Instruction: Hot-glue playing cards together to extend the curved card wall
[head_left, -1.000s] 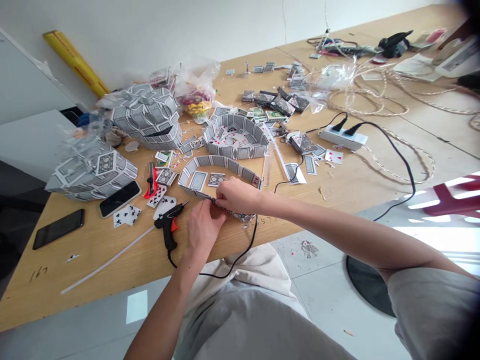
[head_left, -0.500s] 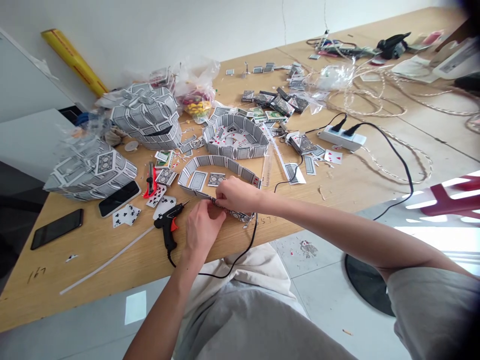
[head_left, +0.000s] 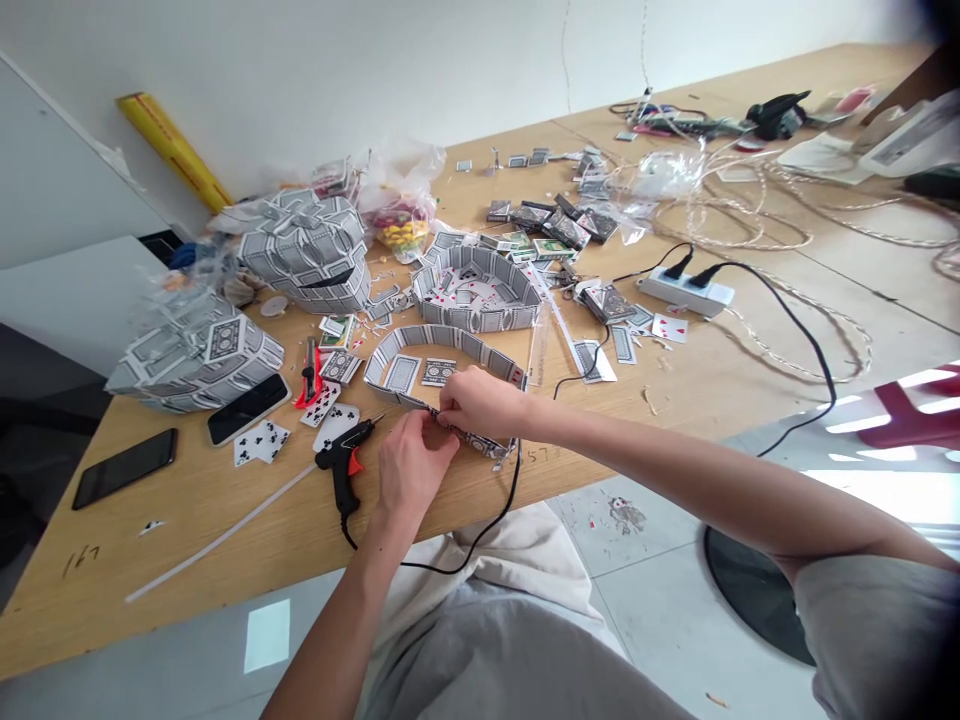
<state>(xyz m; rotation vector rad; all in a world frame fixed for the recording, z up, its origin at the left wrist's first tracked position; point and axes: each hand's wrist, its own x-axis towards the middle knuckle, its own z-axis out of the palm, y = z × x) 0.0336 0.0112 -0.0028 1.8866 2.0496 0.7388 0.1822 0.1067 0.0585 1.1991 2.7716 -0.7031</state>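
Here, hands [head_left: 484, 403] on card ring [head_left: 480, 352]

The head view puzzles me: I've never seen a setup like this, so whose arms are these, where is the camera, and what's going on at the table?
There is no robot here. A person works with two bare hands, and every picture comes from one camera worn on their head, looking forward and down.

The left hand and right hand meet at the near wall of a low loop of playing cards. Their fingertips are partly hidden, so the exact grip is unclear.

On the wooden table lie a black glue gun, a red cutter, two phones and loose cards. Behind the loop is another card-walled shape; a power strip sits off to the right.
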